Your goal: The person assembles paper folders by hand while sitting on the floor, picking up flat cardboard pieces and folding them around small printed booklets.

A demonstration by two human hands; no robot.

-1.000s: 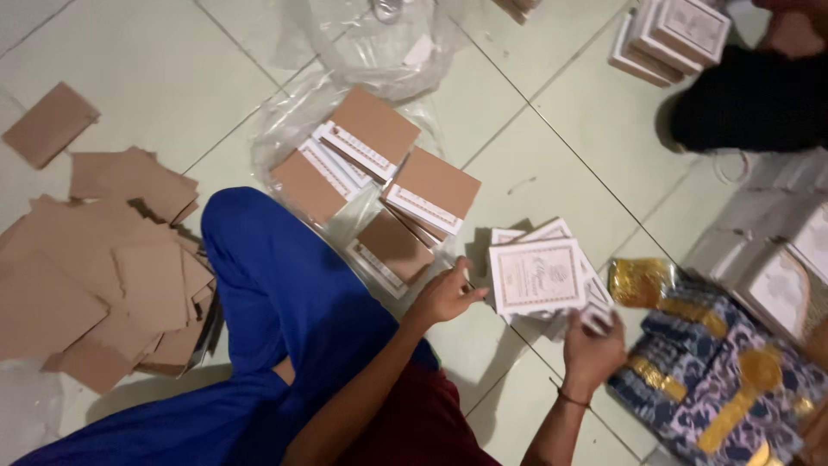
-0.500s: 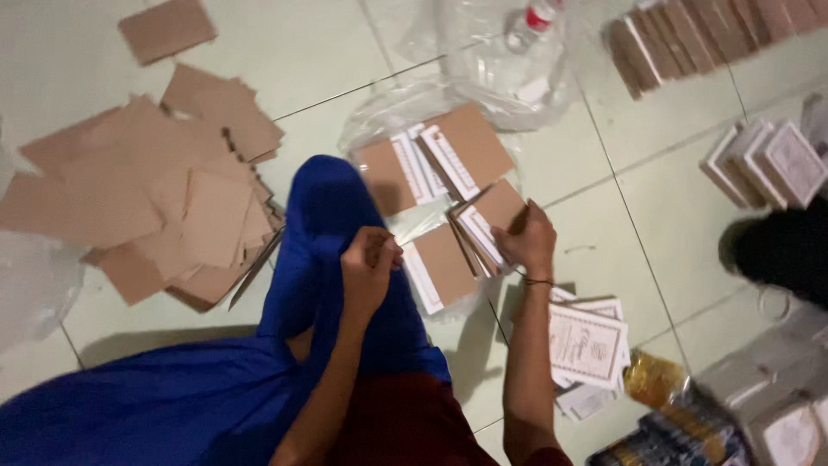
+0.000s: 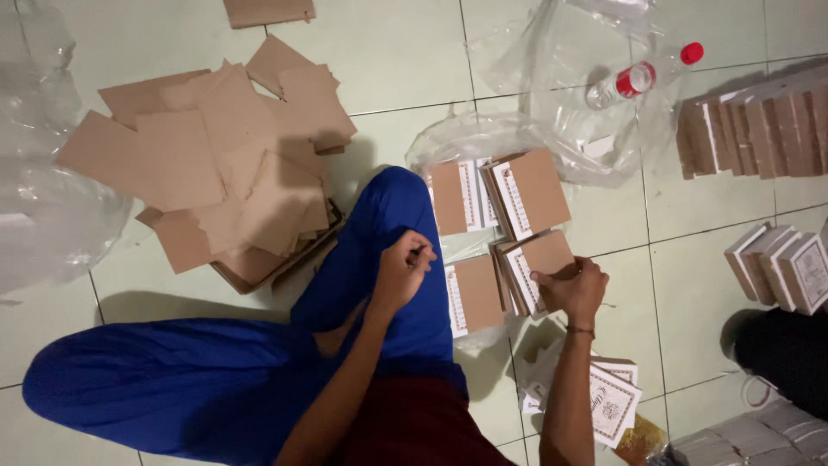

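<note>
Reaching forward, the right hand [image 3: 571, 289] closes its fingers on the near edge of a brown booklet [image 3: 542, 259] that tops one of four small stacks lying on a clear plastic bag [image 3: 552, 103] just ahead of the person's knee. The left hand [image 3: 401, 272] rests on the blue trouser leg [image 3: 379, 259], curled into a loose fist; whether it holds anything small cannot be told.

The booklet looks light and fairly stiff, a thin card cover with a white printed strip along one side. Judging by that, it should lift flat with a pinch at an edge or corner, thumb above and fingers below. Its matte card probably grips well, but the neighbours in the stack lie loose and could slide along with it. The plastic underneath is slick and crinkled, so a stack may shift if pushed sideways.

All of this sits on a pale tiled floor [image 3: 397, 52], hard and smooth. To the left lies a heap of loose brown card sheets [image 3: 216, 164]; beyond the stacks, a plastic bottle [image 3: 642, 76] with a red cap lies on the bag. More booklets stand in rows at the right [image 3: 750, 129], and white printed cards [image 3: 608, 401] lie beside the right forearm. Light is dim and warm.
</note>
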